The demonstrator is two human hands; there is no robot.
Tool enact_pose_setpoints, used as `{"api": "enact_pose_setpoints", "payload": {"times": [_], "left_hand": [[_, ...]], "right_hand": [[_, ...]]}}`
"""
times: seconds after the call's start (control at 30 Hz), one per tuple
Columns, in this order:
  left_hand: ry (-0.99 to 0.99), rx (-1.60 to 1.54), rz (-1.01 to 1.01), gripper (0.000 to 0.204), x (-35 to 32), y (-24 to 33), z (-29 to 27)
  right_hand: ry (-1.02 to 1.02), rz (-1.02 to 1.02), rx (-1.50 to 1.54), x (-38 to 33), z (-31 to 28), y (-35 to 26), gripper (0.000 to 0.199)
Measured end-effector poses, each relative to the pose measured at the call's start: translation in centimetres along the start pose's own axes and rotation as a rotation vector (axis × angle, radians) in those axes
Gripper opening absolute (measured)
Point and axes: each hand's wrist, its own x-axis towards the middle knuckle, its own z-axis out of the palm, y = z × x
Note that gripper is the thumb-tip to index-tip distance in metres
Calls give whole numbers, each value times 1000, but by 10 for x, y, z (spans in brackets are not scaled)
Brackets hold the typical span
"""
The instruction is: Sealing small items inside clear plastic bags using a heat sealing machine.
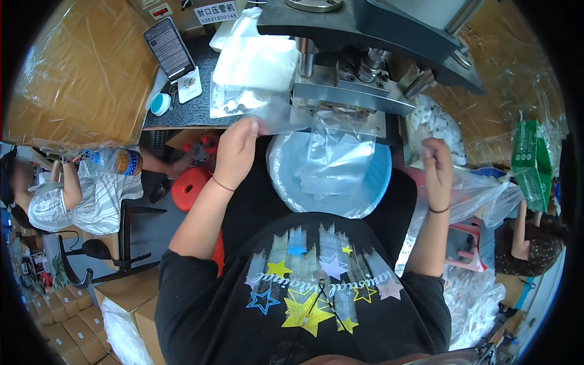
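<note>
My left hand [237, 149] pinches the edge of a clear plastic bag [277, 117] at the front of the table. Behind it lies a pile of clear and whitish plastic bags [249, 67]. To the right, a metal press [353, 94] stands over the table edge. Another clear bag [340, 149] hangs from under it into a blue round basin [382, 182] between my knees. My right hand [438, 170] is raised beside a heap of small white plastic pieces [439, 125]. Its fingers are curled together, and whatever they hold cannot be made out.
A phone [170, 48] leans on a white stand at the table's left, near a small white tub [160, 104]. Large taped cartons [79, 73] flank the table. A red stool [191, 187] stands at left. Other people sit on both sides; a green box [532, 164] is at right.
</note>
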Motion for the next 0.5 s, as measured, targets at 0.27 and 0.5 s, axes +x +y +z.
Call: {"api": "enact_pose_setpoints", "payload": {"times": [0.27,0.5], "left_hand": [[-367,-578,-291,16,-17,58,44],[-679,-988,-427,31,-30,82,67]], "right_hand": [[-113,-189,370,36,46,-91,20],[-486,-277,177,53,28,-76,12]]}}
